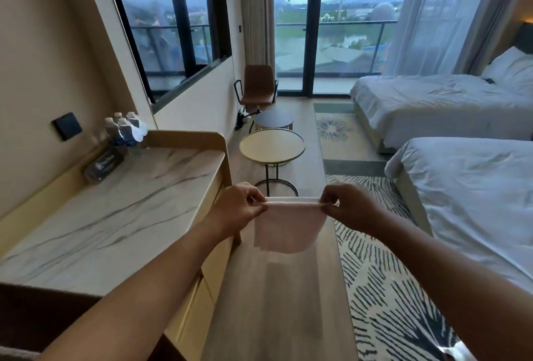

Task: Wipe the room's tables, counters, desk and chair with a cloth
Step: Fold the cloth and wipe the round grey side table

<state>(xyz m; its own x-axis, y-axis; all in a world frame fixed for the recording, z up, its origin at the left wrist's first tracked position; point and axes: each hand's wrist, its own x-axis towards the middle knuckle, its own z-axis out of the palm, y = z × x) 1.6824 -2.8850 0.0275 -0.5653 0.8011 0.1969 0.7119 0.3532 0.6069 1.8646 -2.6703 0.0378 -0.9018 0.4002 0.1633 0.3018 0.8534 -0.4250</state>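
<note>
A white cloth (pixel 287 229) hangs folded in the air over the wooden floor, stretched between my two hands. My left hand (pixel 239 207) pinches its left top corner and my right hand (pixel 350 206) pinches its right top corner. To my left lies the marble-topped counter (pixel 121 205), its near corner just beside my left wrist. Ahead stand a light round side table (pixel 272 145) and a darker round table (pixel 274 119) behind it. A brown chair (pixel 258 85) sits by the window.
Several water bottles (pixel 125 128) and a dark tissue box (pixel 105 163) stand at the counter's far left end. Two white beds (pixel 467 187) fill the right side, with a patterned rug (pixel 383 274) along them. A wall TV (pixel 173 23) hangs above the counter.
</note>
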